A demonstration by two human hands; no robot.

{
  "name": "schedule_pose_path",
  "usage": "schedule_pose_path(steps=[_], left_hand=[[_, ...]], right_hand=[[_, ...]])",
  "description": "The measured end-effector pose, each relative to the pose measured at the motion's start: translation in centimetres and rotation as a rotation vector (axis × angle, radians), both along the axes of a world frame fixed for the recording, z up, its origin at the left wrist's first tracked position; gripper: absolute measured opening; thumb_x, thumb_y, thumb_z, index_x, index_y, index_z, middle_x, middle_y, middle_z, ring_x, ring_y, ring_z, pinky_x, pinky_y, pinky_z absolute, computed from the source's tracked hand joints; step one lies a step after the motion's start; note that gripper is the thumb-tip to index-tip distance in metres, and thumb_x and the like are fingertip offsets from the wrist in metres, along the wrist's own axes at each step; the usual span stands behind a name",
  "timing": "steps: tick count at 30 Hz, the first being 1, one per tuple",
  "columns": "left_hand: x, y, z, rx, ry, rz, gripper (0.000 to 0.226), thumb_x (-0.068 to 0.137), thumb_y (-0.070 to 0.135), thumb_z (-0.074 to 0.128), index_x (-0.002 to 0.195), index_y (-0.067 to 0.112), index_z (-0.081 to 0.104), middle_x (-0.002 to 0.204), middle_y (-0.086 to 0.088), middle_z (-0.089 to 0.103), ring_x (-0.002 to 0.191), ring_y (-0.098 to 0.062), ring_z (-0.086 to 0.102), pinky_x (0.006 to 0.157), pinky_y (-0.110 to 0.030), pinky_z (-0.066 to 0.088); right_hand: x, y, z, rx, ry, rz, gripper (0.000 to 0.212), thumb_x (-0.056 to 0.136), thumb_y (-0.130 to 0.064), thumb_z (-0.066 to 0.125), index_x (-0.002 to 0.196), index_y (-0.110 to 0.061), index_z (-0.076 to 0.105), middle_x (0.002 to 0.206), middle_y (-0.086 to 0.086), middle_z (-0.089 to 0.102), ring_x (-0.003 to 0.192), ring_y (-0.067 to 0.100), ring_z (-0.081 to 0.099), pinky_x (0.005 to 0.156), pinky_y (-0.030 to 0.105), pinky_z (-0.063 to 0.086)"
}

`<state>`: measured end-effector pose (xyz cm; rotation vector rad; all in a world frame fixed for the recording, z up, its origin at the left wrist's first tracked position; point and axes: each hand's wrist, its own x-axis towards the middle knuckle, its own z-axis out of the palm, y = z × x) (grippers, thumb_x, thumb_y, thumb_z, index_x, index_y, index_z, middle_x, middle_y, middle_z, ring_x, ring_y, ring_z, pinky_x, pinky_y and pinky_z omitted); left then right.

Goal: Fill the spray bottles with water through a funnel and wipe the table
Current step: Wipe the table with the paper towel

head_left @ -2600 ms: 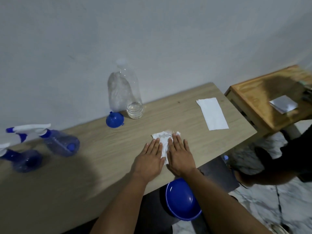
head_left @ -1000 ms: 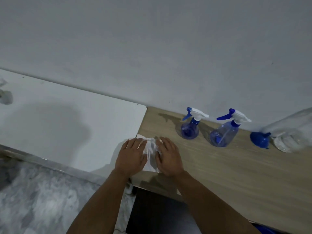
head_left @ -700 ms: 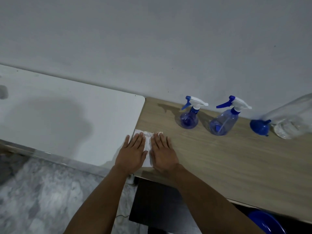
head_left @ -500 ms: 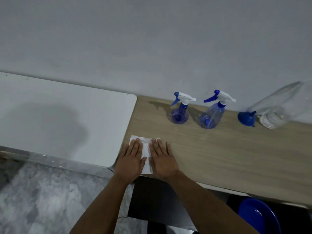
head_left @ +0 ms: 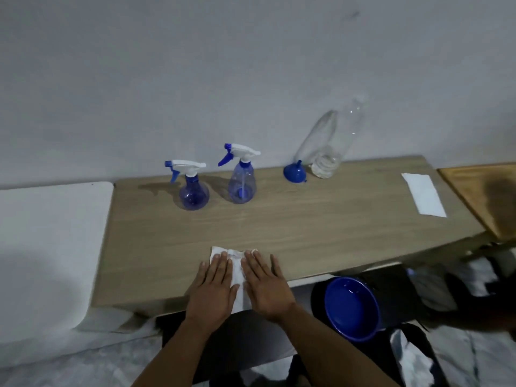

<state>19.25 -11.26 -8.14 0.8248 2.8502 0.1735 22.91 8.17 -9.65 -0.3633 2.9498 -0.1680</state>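
Both flat hands, left hand (head_left: pixel 212 289) and right hand (head_left: pixel 266 286), pressing the tissue (head_left: pixel 237 270), have slid right from the table (head_left: pixel 321 227)'s left end — wiping's progressing.

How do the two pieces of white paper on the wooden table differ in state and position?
The near paper is crumpled and stained, pressed flat under the left hand and right hand at the table's front edge. The far paper is smooth, neatly folded into a long rectangle, clean and untouched, lying at the table's right end. Both are white and lie flat on the wood.
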Motion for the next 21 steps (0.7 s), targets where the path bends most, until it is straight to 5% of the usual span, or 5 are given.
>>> schedule_pose_path(steps=[5,12,21], left_hand=[[0.0,9.6,0.6,0.012,-0.025,-0.14,0.066,0.097,0.044,0.028,0.141,0.001,0.049,0.15,-0.019,0.045,0.14,-0.033,0.044,0.112,-0.049,0.024],[0.5,24.0,0.5,0.033,-0.058,-0.26,0.067,0.094,0.045,0.031,0.142,0.002,0.05,0.152,-0.016,0.043,0.142,-0.031,0.041,0.114,-0.049,0.023],[-3.4,39.1,0.5,-0.005,-0.04,-0.236,0.063,0.102,0.042,0.019,0.146,0.003,0.041,0.153,-0.014,0.043,0.145,-0.027,0.037,0.116,-0.048,0.02]], right_hand=[[2.5,8.3,0.7,0.022,-0.006,-0.179,0.06,0.105,-0.036,0.037,0.159,-0.011,0.039,0.167,0.01,0.032,0.156,0.029,0.025,0.116,0.058,0.011],[5.2,22.4,0.8,0.078,-0.07,-0.363,0.061,0.105,-0.037,0.037,0.162,-0.014,0.034,0.17,0.007,0.027,0.157,0.028,0.022,0.118,0.054,0.004],[0.9,36.0,1.7,0.038,-0.093,-0.363,0.062,0.099,-0.039,0.04,0.153,-0.01,0.05,0.161,0.008,0.045,0.149,0.026,0.044,0.114,0.054,0.018]])
